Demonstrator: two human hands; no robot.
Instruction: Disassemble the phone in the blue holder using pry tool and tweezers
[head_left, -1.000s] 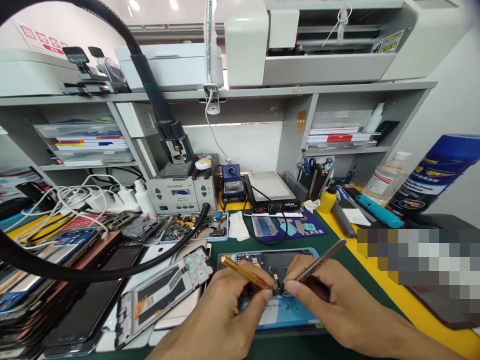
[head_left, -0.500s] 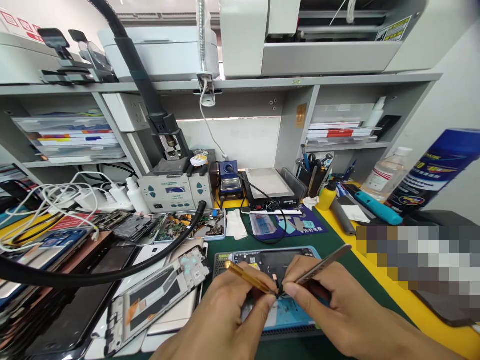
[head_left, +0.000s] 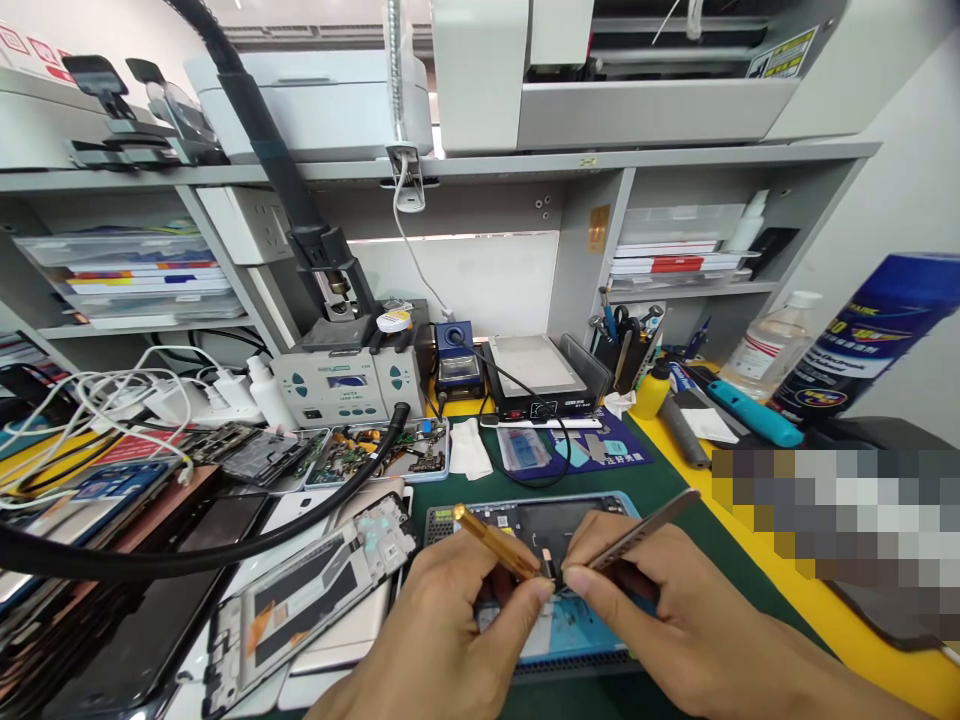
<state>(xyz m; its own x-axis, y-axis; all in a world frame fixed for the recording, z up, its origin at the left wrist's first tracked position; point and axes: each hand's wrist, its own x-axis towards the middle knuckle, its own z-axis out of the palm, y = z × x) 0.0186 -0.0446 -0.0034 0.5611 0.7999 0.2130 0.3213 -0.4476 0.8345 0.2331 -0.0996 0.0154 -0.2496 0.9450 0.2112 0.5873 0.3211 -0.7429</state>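
Head view: left hand (head_left: 442, 640) clenches a slim brass pen-shaped tool (head_left: 495, 543), right hand (head_left: 675, 620) pinches thin silver tweezers (head_left: 645, 525), tips meeting over the opened blue-framed phone (head_left: 577, 632), seemingly for precision.

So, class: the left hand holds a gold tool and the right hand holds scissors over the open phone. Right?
No: the head view shows the right hand holding tweezers, not scissors. The left hand does hold a gold tool over the open phone.
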